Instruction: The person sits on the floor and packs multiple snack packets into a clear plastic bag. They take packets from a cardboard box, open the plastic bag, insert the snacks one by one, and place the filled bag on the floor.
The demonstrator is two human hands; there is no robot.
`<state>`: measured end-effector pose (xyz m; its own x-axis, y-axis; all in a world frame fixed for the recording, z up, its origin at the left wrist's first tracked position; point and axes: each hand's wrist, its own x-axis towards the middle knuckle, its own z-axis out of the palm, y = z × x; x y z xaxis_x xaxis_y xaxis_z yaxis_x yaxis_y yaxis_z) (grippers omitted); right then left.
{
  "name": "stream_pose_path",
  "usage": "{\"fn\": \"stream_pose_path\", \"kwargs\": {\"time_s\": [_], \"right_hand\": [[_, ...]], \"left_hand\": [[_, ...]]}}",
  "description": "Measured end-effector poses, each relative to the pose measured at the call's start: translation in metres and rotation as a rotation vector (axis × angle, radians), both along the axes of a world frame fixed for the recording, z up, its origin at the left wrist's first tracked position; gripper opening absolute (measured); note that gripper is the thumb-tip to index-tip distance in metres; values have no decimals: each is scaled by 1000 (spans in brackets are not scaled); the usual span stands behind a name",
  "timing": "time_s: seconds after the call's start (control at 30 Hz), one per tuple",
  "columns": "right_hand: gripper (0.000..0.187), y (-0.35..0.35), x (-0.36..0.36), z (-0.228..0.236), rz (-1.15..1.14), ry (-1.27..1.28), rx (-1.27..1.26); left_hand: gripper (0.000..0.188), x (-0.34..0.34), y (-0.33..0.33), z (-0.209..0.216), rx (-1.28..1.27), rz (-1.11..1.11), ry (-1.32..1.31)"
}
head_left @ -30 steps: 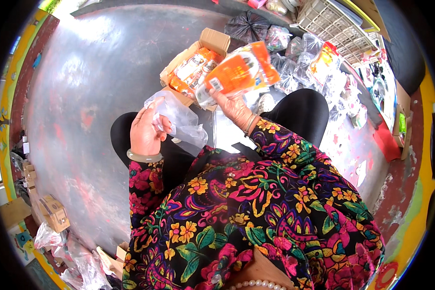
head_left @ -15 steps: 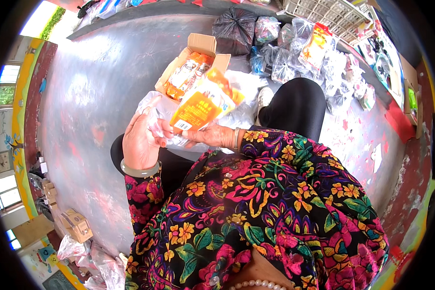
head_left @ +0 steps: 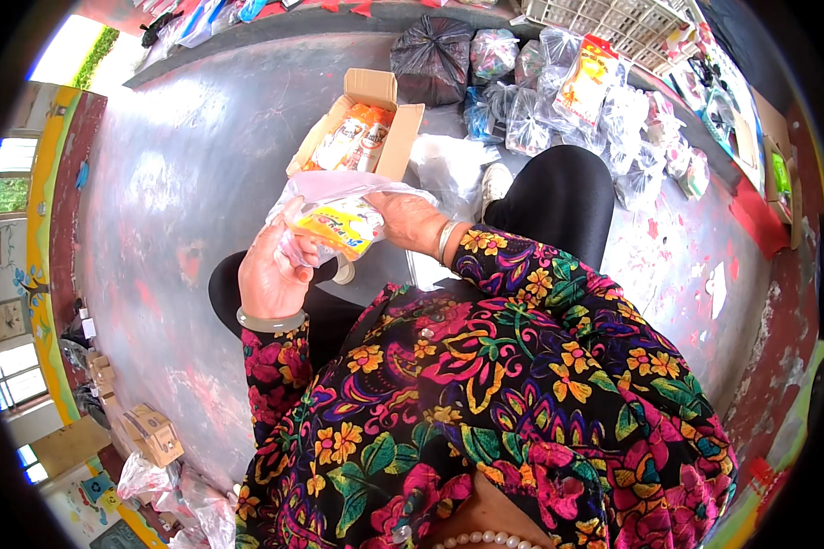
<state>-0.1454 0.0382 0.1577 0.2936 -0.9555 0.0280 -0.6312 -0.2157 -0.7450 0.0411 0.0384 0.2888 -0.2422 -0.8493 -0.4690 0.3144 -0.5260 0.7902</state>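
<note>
Head view, person seated on the grey floor. A clear plastic bag is held up in front of the chest between both hands. The left hand is closed on the bag's left side, fingers curled round the film, thumb up against it. The right hand is at the bag's right side, with an orange-and-yellow snack packet gripped and lying partly within the bag's mouth; the exact finger placement is hidden by the film.

Key relation: the packet lies between the two hands, long axis running left to right, sloping slightly down toward the left hand. The right hand is in contact with the packet; the left hand touches only the bag.

Just beyond the hands, an open cardboard box stands on the floor with more orange packets upright inside. Tied plastic bags are heaped toward the floor's far right edge.
</note>
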Motion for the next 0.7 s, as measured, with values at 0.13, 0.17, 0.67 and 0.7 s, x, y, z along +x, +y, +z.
{"fn": "stream_pose_path", "kwargs": {"time_s": [0.13,0.17,0.67,0.7], "right_hand": [[26,-2,-7,-1,-7,244,60],[25,-3,-8,-5,-16,297,59],[49,2,-4,-21,-64,704,200],[53,3,-3,-22,-32,724,233]], "left_hand": [[42,-6,3,-2,16,-45,-128],[41,-6,5,-4,12,-61,-138],[35,-4,5,-50,425,-146,246],[35,-1,3,-51,420,-107,254]]}}
